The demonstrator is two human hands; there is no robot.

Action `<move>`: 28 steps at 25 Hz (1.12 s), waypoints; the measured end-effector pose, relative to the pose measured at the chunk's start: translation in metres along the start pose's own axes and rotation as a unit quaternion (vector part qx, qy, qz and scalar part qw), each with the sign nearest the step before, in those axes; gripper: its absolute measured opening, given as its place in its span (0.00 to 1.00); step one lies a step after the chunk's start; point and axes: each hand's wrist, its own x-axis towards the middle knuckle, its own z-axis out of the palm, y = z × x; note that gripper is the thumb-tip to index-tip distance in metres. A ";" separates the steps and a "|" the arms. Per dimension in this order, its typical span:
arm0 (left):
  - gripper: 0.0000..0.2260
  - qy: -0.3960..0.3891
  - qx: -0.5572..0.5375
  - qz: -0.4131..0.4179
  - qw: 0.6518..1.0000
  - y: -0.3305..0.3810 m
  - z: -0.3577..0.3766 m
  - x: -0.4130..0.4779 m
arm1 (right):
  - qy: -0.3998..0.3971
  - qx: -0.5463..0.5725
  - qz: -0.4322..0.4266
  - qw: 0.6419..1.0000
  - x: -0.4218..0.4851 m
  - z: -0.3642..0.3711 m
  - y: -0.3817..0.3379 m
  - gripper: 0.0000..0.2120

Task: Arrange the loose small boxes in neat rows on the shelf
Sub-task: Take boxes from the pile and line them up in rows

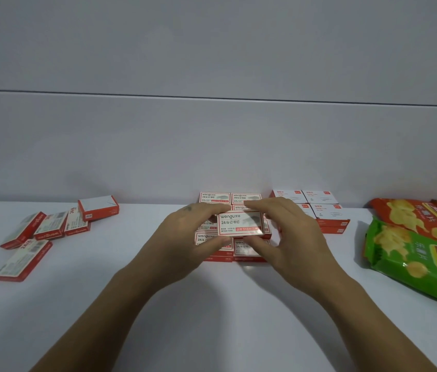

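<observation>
Item count – shelf contents

Loose small boxes (50, 226) at left – six; chip bags (413, 245) at right – three; hands (185, 237) – two.

Left hand (185, 237) and right hand (289, 237) cover much of the box rows (246, 249); row count beneath not readable. Held box (240, 223): small print blurred, edges under fingertips. Green bag (413, 261) and orange bags (413, 218) cut off at right edge. Fine print on loose boxes (50, 226) illegible. Both forearms run out of frame at bottom.
</observation>
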 end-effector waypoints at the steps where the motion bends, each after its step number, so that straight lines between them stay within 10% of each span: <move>1: 0.21 -0.003 0.006 -0.001 1.000 0.000 0.001 -0.001 | -0.009 0.000 0.002 1.000 0.000 -0.001 0.001 0.25; 10: 0.18 -0.010 0.177 -0.018 0.984 -0.010 -0.009 0.000 | -0.100 -0.050 0.067 0.991 0.005 -0.017 0.021 0.14; 28: 0.16 -0.131 0.184 -0.100 0.969 -0.014 -0.001 0.001 | -0.163 -0.192 0.049 0.967 0.004 0.007 0.021 0.13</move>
